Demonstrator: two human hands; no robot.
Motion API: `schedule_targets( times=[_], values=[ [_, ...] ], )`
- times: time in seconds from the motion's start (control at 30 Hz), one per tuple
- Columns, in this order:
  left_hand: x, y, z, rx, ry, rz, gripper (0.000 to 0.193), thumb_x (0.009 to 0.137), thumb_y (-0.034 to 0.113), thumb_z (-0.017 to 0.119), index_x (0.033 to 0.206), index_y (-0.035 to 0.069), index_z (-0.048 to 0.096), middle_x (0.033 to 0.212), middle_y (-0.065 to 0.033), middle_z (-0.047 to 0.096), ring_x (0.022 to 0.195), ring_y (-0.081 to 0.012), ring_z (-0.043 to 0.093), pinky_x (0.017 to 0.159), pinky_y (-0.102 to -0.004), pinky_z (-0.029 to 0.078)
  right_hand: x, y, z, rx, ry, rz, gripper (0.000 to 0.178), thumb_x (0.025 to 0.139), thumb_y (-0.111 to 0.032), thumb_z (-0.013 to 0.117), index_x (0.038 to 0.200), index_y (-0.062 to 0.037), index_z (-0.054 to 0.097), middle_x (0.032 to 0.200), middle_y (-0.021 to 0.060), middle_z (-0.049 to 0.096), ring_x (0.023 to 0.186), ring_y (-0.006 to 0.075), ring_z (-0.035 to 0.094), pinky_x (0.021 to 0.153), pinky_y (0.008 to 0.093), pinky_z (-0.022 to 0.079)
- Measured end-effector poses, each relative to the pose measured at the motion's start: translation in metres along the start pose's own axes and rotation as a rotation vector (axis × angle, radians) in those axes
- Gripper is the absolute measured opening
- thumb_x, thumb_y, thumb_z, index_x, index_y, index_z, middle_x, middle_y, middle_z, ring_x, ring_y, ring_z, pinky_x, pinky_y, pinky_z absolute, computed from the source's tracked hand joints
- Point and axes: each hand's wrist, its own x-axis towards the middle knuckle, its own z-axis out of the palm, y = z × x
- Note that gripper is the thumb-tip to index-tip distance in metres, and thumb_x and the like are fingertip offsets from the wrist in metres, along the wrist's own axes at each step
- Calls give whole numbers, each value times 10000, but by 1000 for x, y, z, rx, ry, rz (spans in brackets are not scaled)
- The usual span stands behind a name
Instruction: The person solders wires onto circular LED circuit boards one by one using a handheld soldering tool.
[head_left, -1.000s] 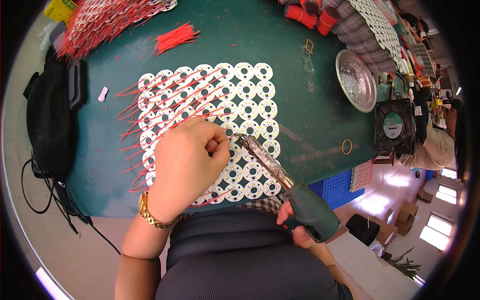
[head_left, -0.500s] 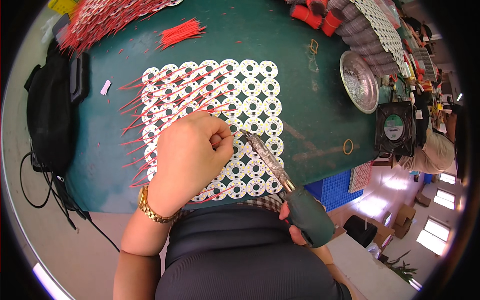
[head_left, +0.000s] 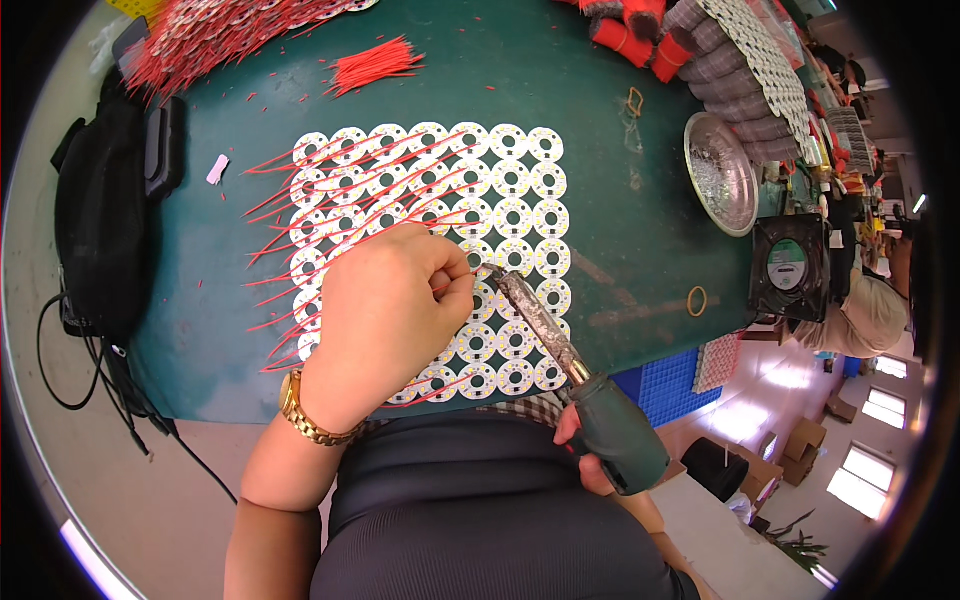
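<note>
A square panel of round white circuit boards with centre holes (head_left: 526, 218) lies on the green tabletop. Thin red wires (head_left: 270, 205) run across its left columns and stick out past its left edge. My left hand (head_left: 390, 285), a gold watch at its wrist, is over the panel, thumb and fingers pinching a red wire (head_left: 479, 268) whose end meets a board. In my right hand (head_left: 590, 462) is a soldering iron (head_left: 545, 335) by its dark green handle. The iron's tip touches down at the wire's end, just right of my left fingertips. My palm hides the lower-left boards.
A bundle of red wires (head_left: 375, 65) lies beyond the panel, with a heap of wired boards (head_left: 215, 40) at far left. On the right are a round metal dish (head_left: 722, 175), a black fan (head_left: 790, 265) and a rubber band (head_left: 697, 301). A black bag (head_left: 100, 220) sits left.
The whole view has shifted slightly, so the panel sits a little further right and lower. Both hands keep nearly the same pose, with the iron's tip still at the wire's end.
</note>
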Motion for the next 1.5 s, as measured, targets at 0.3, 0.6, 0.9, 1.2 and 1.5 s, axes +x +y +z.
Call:
schedule_targets(
  times=[0.3, 0.6, 0.9, 1.2, 1.5],
  values=[
    [0, 0, 0, 17, -6, -7, 65, 689, 41, 729, 696, 41, 665, 621, -44, 573, 526, -168, 535, 506, -295, 425, -8, 8, 0, -31, -13, -18, 540, 870, -446, 662, 1068, 43, 548, 901, 112, 572, 712, 177, 577, 603, 291, 479],
    [-2, 2, -1, -21, -25, -54, 73, 712, 50, 731, 729, 59, 660, 657, -42, 601, 553, -165, 571, 526, -286, 454, -11, 21, 22, 603, 325, -26, 512, 844, -330, 681, 1179, 32, 545, 884, 67, 590, 752, 160, 581, 628, 263, 472],
    [4, 6, -45, 124, -1, 79, 60, 777, 44, 695, 790, 1, 655, 718, -102, 632, 587, -196, 608, 560, -299, 479, -13, 21, 8, 395, 155, 11, 807, 803, -557, 721, 1260, 49, 448, 872, 99, 552, 761, 194, 560, 661, 331, 498],
    [126, -52, -74, 340, 174, 240, 196, 806, 122, 697, 921, -35, 675, 878, -155, 631, 771, -264, 621, 711, -366, 489, 6, 10, 13, 361, 284, -99, 285, 783, -342, 688, 803, -63, 631, 669, 15, 569, 568, 125, 533, 534, 249, 413],
    [138, -54, -59, 476, 53, 69, 151, 783, 154, 728, 834, 21, 679, 865, -141, 655, 871, -314, 636, 737, -412, 487, -13, 38, 22, 559, 373, -109, 475, 898, -463, 634, 1105, -37, 602, 768, 49, 604, 642, 154, 569, 581, 302, 457]
  ],
)
